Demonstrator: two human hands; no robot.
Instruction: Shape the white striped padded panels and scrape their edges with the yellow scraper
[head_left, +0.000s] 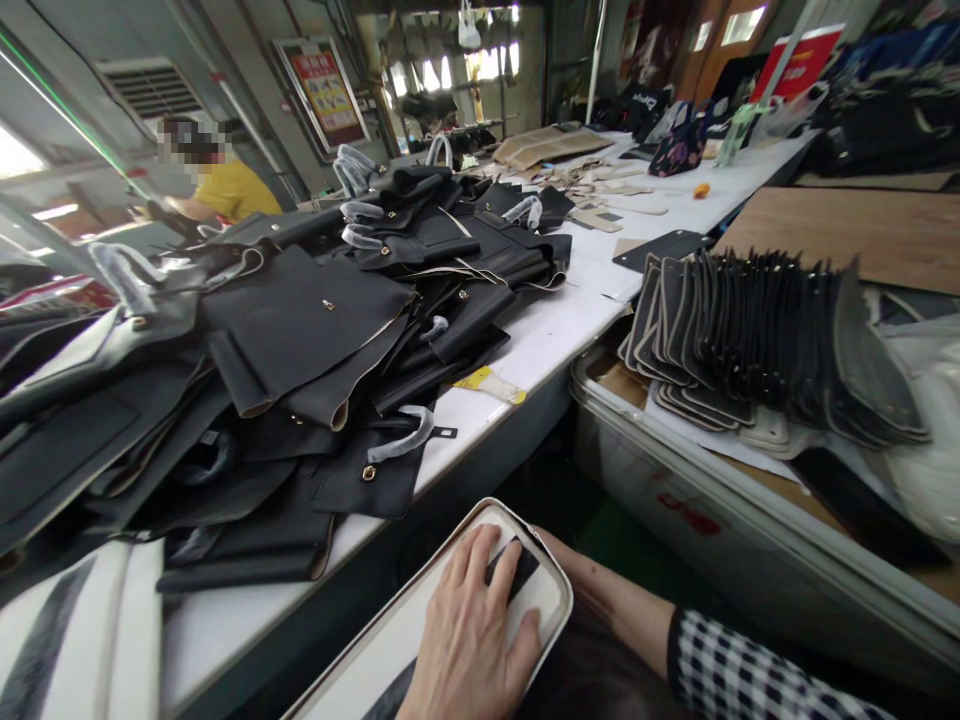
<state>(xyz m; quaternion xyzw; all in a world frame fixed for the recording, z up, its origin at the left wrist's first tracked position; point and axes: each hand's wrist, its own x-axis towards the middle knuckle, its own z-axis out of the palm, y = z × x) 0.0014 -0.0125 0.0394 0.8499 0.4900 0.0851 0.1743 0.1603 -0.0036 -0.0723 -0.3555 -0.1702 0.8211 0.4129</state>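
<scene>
**Flat palm on a pale, round-cornered panel**

The left hand (469, 640) lies open and palm down on a stiff panel (390, 645). Its fingers are spread and pressed flat, gripping nothing. The panel is off-white and smooth, with rounded corners and a thin raised rim. It tilts up and away from the person, directly under the hand. A dark patch (525, 575) shows between the fingertips. Just right of the hand, the right forearm (615, 605) in a black-and-white checked sleeve (735, 670) runs in behind the panel's edge. The right hand is hidden there, so I cannot tell whether it is open or closed.

Beyond the fingertips and to the left runs a long white table (540, 345) with a matte top. On it lies a loose heap of black cut pieces (300, 330). They are grainy and leather-like with pale raw edges, and some carry small brass studs. Among them lie curved handles wrapped in cloudy film (405, 435). A crumpled yellow slip (491, 383) sits at the table's edge, ahead of the hand.

Ahead and to the right of the hand, a row of dark, round-cornered panels (750, 330) stands on edge, packed like files, on a pale cart (675, 470). Behind them lies a brown board (847, 230).

Farther off, flat tan cutouts (551, 145) lie on the table. Far to the left, another person in a yellow shirt (232, 188) is at work near a red poster (328, 92).
</scene>
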